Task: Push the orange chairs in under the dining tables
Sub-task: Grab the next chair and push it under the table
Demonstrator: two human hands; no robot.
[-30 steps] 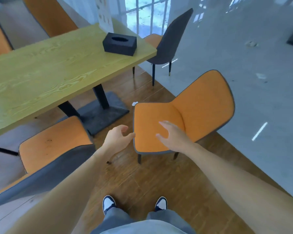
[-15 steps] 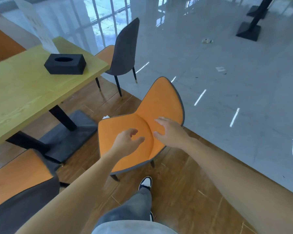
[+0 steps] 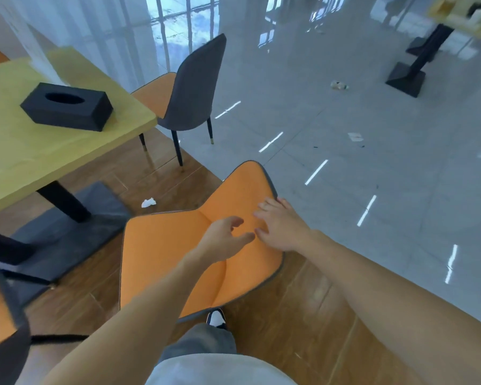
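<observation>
An orange chair (image 3: pixel 164 251) with a grey edge stands pulled out on the wooden floor, right of the yellow-green dining table (image 3: pixel 25 151). Its backrest faces away from the table, toward the grey tiles. My left hand (image 3: pixel 225 240) hovers over the seat near the crease, fingers loosely curled, holding nothing. My right hand (image 3: pixel 281 226) reaches over the backrest with fingers spread, near its top edge; I cannot tell if it touches. Another orange chair (image 3: pixel 189 90) with a grey back stands at the table's far end. A third orange chair (image 3: pixel 0 315) shows at the lower left.
A black tissue box (image 3: pixel 67 107) sits on the table. The table's black pedestal base (image 3: pixel 67 234) lies left of the chair, with a crumpled white scrap (image 3: pixel 148 202) on the floor. Another table's black base (image 3: pixel 406 79) stands far right. My shoe (image 3: pixel 215 318) is under the chair's edge.
My view swung right and I stepped closer to the pulled-out chair. Both hands moved from the seat's front edge up toward the backrest.
</observation>
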